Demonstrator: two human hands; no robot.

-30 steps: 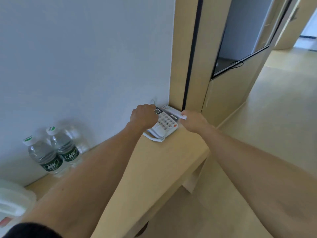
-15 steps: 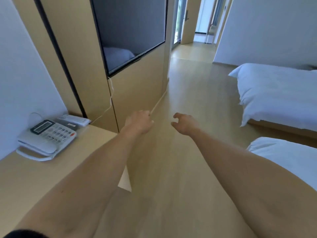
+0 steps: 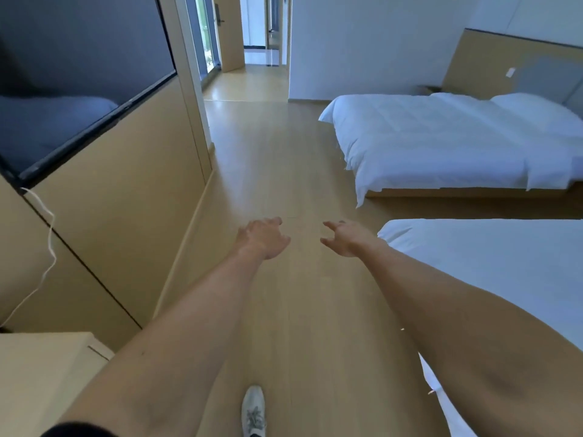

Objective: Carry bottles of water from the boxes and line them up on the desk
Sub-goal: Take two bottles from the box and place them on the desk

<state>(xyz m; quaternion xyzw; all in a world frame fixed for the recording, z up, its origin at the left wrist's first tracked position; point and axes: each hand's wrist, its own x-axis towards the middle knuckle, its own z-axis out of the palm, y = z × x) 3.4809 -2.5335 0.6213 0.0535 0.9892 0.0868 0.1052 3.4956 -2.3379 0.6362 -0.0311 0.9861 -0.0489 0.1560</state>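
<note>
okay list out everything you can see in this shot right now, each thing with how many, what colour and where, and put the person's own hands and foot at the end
beds: two, white bedding, right side, one farther, one nearer
pillow: one, white, head of the farther bed
headboard panel: one, light wood and grey, on the right wall
screen: one, dark, set in the wooden wall on the left
cable: one, white, hanging below the screen
desk: one, light wood, only a corner shows at lower left
floor: light wood, running ahead to the doorway
door: one, light wood, standing open at the far end
left hand: open, holding nothing, held out over the floor
right hand: open, fingers loosely curled, holding nothing
shoe: one, white, bottom centre
</note>
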